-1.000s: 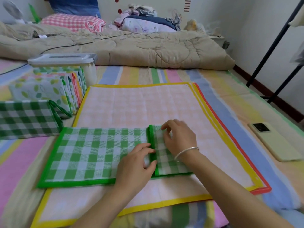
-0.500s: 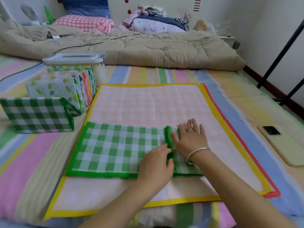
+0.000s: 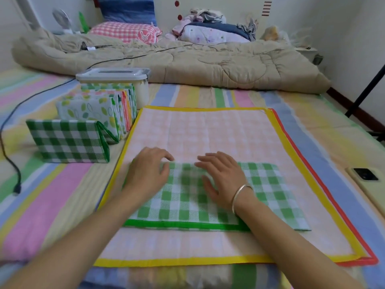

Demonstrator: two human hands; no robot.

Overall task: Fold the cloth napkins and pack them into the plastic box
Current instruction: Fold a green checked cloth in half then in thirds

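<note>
Bed: striped sheet (image 3: 52,195) under your pink checked mat (image 3: 208,132).
Napkin (image 3: 187,205): green-white check, green border, folded flat, at the mat's 6 o'clock.
Left hand (image 3: 148,176): your fingers bent at its 9 o'clock end; grip blurred, can't tell.
Right hand (image 3: 223,180): your fingers straight, pressing its middle.

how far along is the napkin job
Done: a row of folded napkins stands beside the lidded plastic box. In hand: the left hand and right hand rest on the half-folded green checked napkin. To do: the yellow-edged napkin, a red-edged one beneath, then packing.

Left hand (image 3: 148,174) and right hand (image 3: 223,180) rest on green checked napkin (image 3: 187,205).
</note>
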